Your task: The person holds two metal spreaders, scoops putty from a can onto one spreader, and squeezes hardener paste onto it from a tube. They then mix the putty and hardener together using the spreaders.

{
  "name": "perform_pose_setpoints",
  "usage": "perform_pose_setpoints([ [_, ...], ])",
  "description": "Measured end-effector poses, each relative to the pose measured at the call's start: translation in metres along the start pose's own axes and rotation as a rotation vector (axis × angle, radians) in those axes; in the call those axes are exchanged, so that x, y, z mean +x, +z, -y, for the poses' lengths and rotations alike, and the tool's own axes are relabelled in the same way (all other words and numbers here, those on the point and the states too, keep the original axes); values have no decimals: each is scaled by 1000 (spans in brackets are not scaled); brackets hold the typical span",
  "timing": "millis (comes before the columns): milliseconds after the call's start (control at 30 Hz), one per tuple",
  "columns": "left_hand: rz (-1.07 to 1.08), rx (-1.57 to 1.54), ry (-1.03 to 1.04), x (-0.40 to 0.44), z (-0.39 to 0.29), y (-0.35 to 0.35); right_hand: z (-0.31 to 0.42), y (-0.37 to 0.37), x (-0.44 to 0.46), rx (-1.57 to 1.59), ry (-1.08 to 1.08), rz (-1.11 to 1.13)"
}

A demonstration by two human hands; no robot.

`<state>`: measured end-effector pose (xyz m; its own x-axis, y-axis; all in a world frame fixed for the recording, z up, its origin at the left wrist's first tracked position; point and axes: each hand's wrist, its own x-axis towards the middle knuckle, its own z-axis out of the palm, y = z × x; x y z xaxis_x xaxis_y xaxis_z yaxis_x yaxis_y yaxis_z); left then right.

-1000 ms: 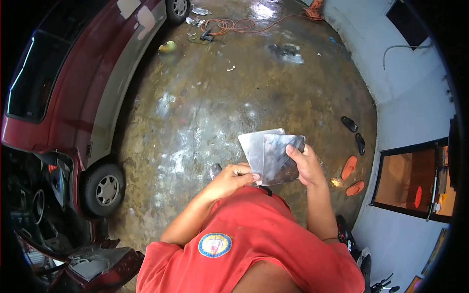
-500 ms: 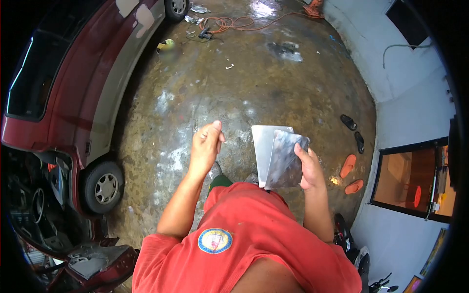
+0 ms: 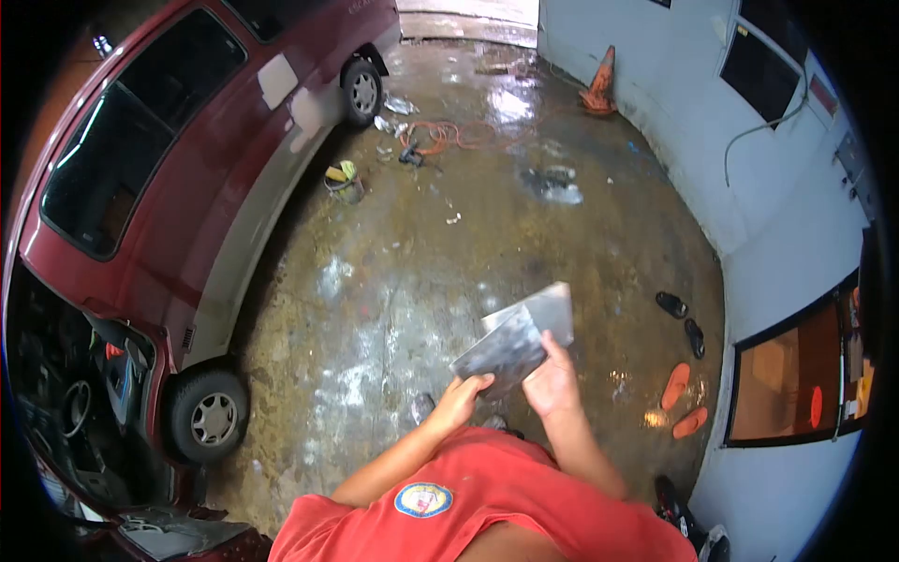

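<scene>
Two flat grey plates, thin and four-sided, are held fanned out in front of my red shirt. The smudged front plate overlaps the lighter rear plate, which sticks out beyond it at the upper right. My right hand grips both from the right, thumb lying on the front plate's face. At the lower left edge my left hand pinches the front plate, its thumb on top and the other fingers mostly hidden beneath. The plates are tilted, and the rear one is largely covered.
A maroon van with pale patches stands at left, its front end opened up. On the wet concrete floor lie a bucket, an orange hose, black sandals and orange slippers. A traffic cone stands by the wall.
My left hand, earlier raised apart from the plates, has come right and down onto the front plate. The plates have turned and shifted slightly left. The view has tilted up.
</scene>
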<state>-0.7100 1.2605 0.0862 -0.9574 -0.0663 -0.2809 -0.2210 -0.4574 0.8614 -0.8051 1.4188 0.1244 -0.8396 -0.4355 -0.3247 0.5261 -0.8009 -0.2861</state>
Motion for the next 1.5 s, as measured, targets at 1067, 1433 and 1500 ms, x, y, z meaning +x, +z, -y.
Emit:
perform_pose_setpoints([
  [1067,69,197,215,-42,-33,13,-21,21,-15,-1269,-469,61],
  [1433,32,543,691,-25,-24,2,-42,41,-69,-925,-412,370],
  [1500,133,577,678,-37,-36,12,-26,44,-61,-877,-285,295],
])
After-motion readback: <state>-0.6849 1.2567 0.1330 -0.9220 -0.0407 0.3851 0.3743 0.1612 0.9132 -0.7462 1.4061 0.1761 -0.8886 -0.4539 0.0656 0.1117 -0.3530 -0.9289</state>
